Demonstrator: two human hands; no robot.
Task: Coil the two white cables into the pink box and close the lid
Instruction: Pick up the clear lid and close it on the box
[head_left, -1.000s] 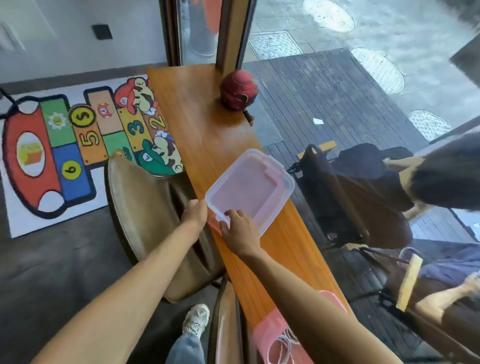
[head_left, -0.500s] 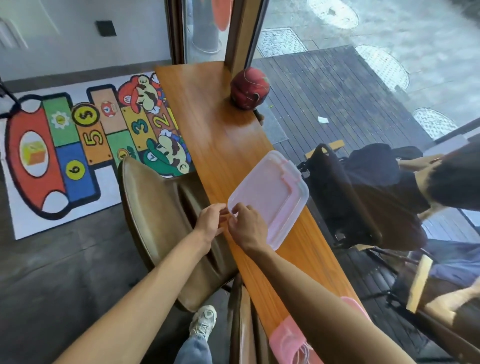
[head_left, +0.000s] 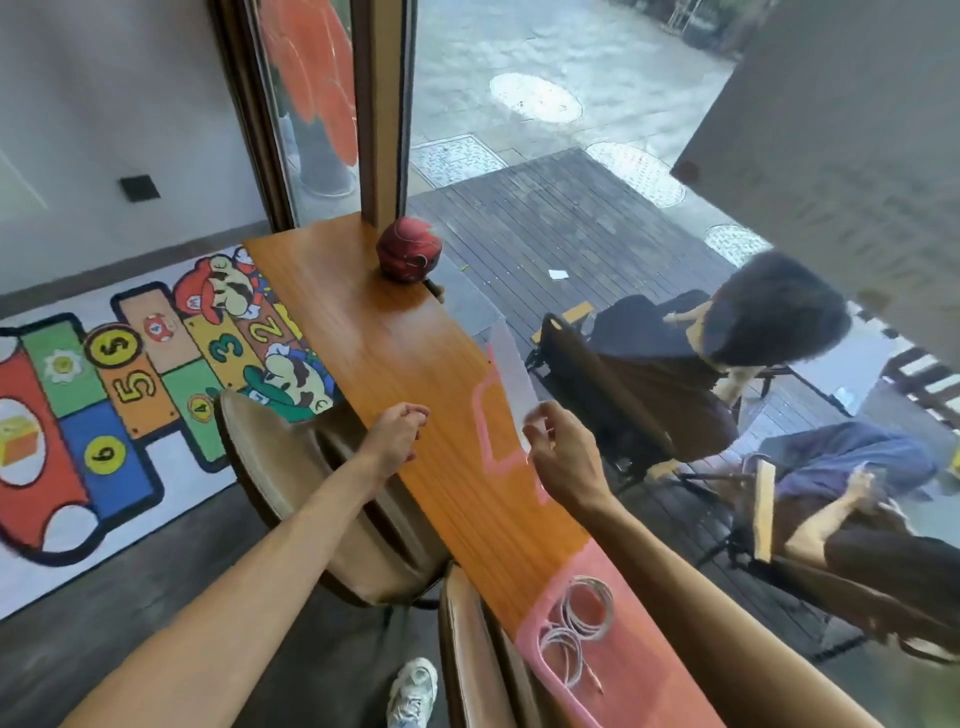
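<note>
The translucent pink lid (head_left: 501, 384) is blurred and tipped up on its edge above the wooden counter (head_left: 363, 312). My right hand (head_left: 566, 457) grips its near corner. My left hand (head_left: 395, 434) hovers over the counter's left edge, apart from the lid, with its fingers curled in and nothing in them. The pink box (head_left: 540, 660) sits at the near end of the counter, under my right forearm. Two white cables lie coiled inside it, one coil (head_left: 589, 603) further away and one coil (head_left: 563, 652) nearer me.
A red helmet-shaped object (head_left: 409, 249) stands at the counter's far end by the window post. A tan chair (head_left: 280, 478) sits left of the counter, and another chair back (head_left: 467, 649) is near the box. Beyond the glass on the right, people sit.
My right hand has lifted the lid from lying flat and tipped it up on edge, toward the right. My left hand has let go of it. The view shifted, and the box with the cables now shows.
</note>
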